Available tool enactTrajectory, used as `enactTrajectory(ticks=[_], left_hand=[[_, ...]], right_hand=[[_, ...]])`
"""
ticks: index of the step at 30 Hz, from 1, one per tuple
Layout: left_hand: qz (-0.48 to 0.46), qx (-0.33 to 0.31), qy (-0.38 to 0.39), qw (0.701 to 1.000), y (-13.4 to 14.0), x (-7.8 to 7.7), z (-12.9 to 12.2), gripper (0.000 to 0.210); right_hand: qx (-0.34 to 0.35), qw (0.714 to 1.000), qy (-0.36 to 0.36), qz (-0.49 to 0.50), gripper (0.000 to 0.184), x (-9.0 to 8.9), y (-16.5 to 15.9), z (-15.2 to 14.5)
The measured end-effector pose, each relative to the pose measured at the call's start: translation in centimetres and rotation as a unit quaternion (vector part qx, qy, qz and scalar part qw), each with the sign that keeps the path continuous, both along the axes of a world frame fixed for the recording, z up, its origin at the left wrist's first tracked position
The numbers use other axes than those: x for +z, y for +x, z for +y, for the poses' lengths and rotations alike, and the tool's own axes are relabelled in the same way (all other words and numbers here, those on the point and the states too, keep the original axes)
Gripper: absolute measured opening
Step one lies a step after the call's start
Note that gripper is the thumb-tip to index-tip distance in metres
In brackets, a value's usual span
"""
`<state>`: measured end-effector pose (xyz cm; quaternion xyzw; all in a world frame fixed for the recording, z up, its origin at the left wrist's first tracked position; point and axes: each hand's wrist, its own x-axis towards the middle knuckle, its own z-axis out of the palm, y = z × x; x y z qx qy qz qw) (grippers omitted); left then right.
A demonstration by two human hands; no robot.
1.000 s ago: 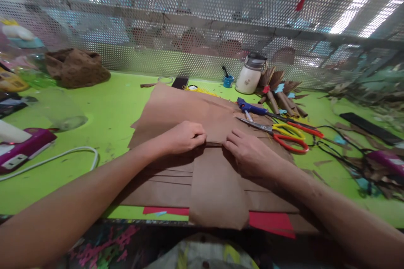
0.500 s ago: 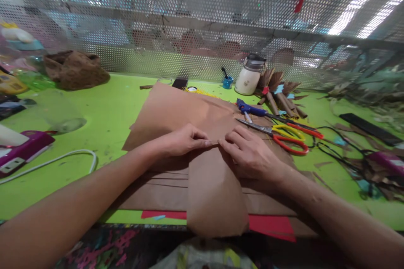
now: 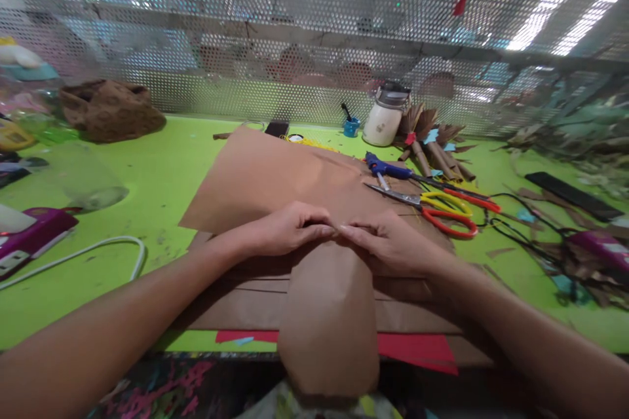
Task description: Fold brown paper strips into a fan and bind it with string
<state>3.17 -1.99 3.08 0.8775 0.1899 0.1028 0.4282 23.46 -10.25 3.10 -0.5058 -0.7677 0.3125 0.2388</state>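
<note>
Both hands meet at the middle of a large sheet of brown kraft paper [image 3: 329, 314], pinching a gathered fold. My left hand [image 3: 302, 229] is closed, with thumb and fingers on the fold from the left. From the right, my right hand [image 3: 383, 236] pinches the same spot, its fingertips almost touching the left ones. Below the hands, the near end of the paper curves down over the table's front edge. More brown paper layers [image 3: 236, 308] lie beneath, with red paper [image 3: 417, 350] showing under them.
Right of the hands lie scissors [image 3: 447, 213] with red and yellow handles and a blue glue gun [image 3: 388, 167]. A white bottle [image 3: 383, 118] and brown paper bundles [image 3: 437, 150] stand behind. At left are a purple power strip [image 3: 34, 236] and white cable [image 3: 140, 249].
Both hands have drawn slightly nearer to me and closer together, pinching the fold. The near end of the paper hangs lower over the edge, and the view has shifted a little.
</note>
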Motion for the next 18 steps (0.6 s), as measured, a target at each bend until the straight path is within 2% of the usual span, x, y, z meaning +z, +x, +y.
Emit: enactTrajectory(ticks=[3,6,10,14,18], left_hand=[[0.002,0.013,0.027,1.0,0.1,0.1,-0.1,0.028],[0.008,0.019,0.046,0.999,0.1,0.1,-0.2,0.03],[0.015,0.003,0.045,0.999,0.0,-0.1,-0.4,0.032],[0.065,0.025,0.121,0.99,-0.2,-0.2,-0.8,0.033],[0.107,0.043,0.18,0.977,-0.2,-0.4,-1.3,0.037]], right_hand=[[-0.025,0.996,-0.059,0.059,0.04,-0.3,-0.1,0.0],[-0.06,0.988,-0.088,0.108,0.033,-0.5,0.0,0.2],[-0.085,0.99,-0.054,0.1,0.028,-0.4,0.0,0.3],[-0.095,0.994,-0.023,0.058,0.027,0.1,0.2,0.2],[-0.078,0.995,-0.019,0.057,0.027,0.0,0.9,0.5]])
